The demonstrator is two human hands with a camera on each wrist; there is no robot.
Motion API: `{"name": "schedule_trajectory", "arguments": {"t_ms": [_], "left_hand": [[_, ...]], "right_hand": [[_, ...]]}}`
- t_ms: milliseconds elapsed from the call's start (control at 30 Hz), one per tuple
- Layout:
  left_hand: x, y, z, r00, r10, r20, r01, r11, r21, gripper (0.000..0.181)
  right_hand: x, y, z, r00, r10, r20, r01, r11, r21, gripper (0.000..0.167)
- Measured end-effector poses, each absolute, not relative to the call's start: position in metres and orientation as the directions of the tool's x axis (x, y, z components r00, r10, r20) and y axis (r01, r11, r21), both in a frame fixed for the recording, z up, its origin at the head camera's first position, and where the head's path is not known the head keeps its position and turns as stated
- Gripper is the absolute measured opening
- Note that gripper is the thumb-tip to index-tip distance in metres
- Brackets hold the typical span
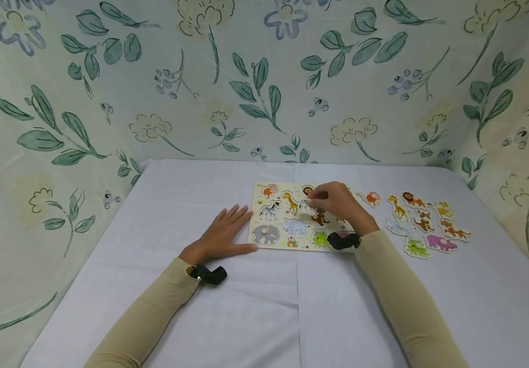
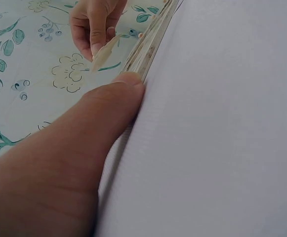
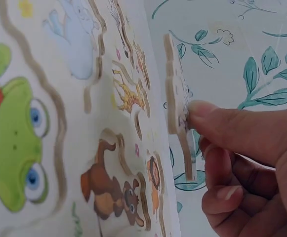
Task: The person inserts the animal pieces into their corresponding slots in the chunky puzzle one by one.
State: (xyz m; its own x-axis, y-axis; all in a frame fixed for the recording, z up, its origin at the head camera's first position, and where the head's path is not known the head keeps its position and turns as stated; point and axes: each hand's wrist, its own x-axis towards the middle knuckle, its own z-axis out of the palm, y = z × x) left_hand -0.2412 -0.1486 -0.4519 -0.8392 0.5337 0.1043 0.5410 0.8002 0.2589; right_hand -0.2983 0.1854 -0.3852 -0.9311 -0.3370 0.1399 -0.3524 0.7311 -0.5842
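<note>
A cream puzzle board (image 1: 304,243) with animal pictures in recesses lies flat on the table. My right hand (image 1: 340,202) pinches a zebra puzzle piece (image 1: 307,207) between thumb and fingers above the board's middle. In the right wrist view this piece (image 3: 175,94) stands on edge, apart from the board. My left hand (image 1: 223,235) lies palm down at the board's left edge, its fingers straight. In the left wrist view the left thumb (image 2: 116,96) touches the edge. A printed zebra (image 1: 270,210) shows left of the giraffe (image 1: 290,202); an elephant (image 1: 266,234) sits below it.
Right of the board lie several loose animal pieces, among them a lion (image 1: 414,199), a giraffe (image 1: 397,207), a frog (image 1: 416,248) and a purple hippo (image 1: 441,243). A white cloth (image 1: 255,317) covers the table. Floral curtains (image 1: 264,82) hang behind and at the sides.
</note>
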Motion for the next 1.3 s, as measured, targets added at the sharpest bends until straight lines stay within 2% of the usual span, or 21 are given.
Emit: {"name": "schedule_trajectory", "arguments": {"t_ms": [1300], "left_hand": [[-0.243, -0.149, -0.454, -0.845, 0.527, 0.093, 0.532, 0.809, 0.249, 0.102]], "right_hand": [[-0.31, 0.114, -0.389, -0.911, -0.392, 0.131, -0.383, 0.679, -0.627, 0.013]]}}
